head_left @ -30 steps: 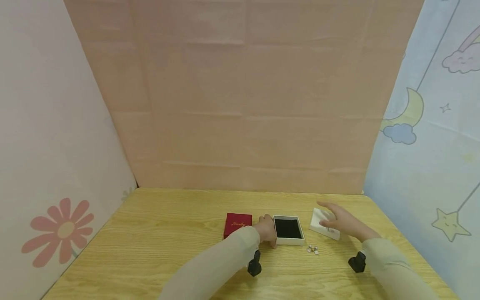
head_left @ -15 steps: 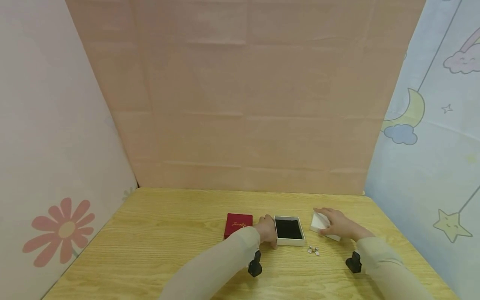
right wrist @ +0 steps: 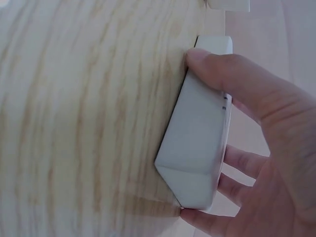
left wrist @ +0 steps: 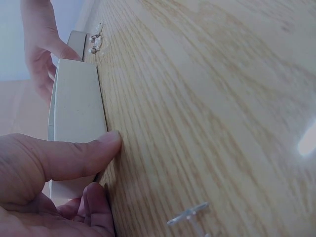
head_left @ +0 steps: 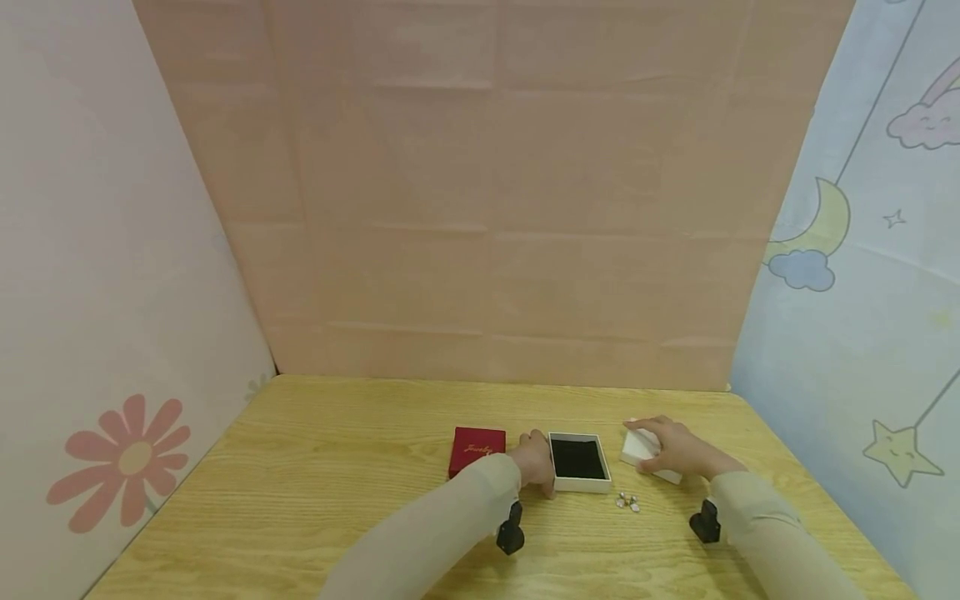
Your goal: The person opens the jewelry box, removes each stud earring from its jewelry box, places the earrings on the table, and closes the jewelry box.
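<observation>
An open white box (head_left: 581,485) with a black lining lies on the table. My left hand (head_left: 534,463) holds its left side; in the left wrist view the thumb presses the wall of this white box (left wrist: 79,108) and the fingers curl at its corner. To the right, my right hand (head_left: 678,447) grips a smaller-looking white box (head_left: 635,450) lying flat. In the right wrist view, thumb and fingers span opposite sides of this white box (right wrist: 190,133). Several small shiny jewelry pieces (head_left: 627,502) lie between the boxes, toward me.
A red box (head_left: 477,446) with gold "Jewelry" lettering sits left of my left hand, partly behind the sleeve. A small clear plastic piece (left wrist: 187,214) lies on the wooden table (head_left: 337,467). Hung cloth panels (head_left: 480,200) surround the table at the back and both sides.
My right hand has come down onto the right white box and taken it between thumb and fingers. The left hand and the open box have stayed in place.
</observation>
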Demonstrator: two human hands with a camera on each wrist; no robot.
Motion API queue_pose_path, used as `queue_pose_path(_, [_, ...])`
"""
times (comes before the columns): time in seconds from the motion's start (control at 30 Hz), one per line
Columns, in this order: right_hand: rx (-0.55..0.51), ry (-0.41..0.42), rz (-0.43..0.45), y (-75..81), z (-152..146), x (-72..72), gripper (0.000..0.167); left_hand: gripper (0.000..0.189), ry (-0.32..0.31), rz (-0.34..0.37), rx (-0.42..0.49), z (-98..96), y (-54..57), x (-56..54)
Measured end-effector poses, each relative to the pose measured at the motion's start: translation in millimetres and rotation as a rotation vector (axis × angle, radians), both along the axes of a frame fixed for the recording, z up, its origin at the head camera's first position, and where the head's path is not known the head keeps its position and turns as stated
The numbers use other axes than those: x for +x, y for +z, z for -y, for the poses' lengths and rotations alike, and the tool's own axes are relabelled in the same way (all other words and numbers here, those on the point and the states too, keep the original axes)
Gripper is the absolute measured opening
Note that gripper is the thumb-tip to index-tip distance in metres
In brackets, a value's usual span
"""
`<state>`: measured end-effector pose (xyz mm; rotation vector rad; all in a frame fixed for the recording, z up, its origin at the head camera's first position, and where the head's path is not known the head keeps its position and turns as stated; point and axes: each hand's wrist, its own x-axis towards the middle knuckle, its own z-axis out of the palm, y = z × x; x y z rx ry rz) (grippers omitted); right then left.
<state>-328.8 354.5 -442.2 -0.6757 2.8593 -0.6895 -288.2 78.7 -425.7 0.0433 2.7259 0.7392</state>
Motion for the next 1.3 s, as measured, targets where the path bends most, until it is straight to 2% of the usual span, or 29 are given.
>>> queue_pose_path(0.17, [0.025, 0.001, -0.019, 5.4, 3.0, 0.9, 0.077, 0.08, -0.003, 0.001, -0.001, 0.1, -0.5, 0.6])
queue_pose_path(0.33, [0.006, 0.018, -0.066, 13.7, 10.3, -1.5, 0.077, 0.079, -0.007, 0.0, -0.01, 0.6, -0.2, 0.6])
queue_pose_path(0.5, [-0.012, 0.065, -0.109, 26.7, 23.1, -2.1, 0.076, 0.077, -0.01, -0.001, -0.014, 1.2, -0.5, 0.6])
queue_pose_path(0.73, [-0.05, 0.154, -0.141, 44.7, 50.6, 8.6, 0.074, 0.079, -0.011, -0.001, -0.024, 0.0, -0.8, -0.6])
queue_pose_path(1.07, [-0.029, 0.277, -0.114, 42.3, 83.7, 17.7, 0.074, 0.078, -0.023, -0.002, -0.046, -0.6, -2.1, -1.9])
queue_pose_path(1.3, [-0.049, 0.302, -0.057, 39.9, 93.2, 22.2, 0.072, 0.078, -0.026, -0.013, -0.029, 0.1, -0.7, 0.8])
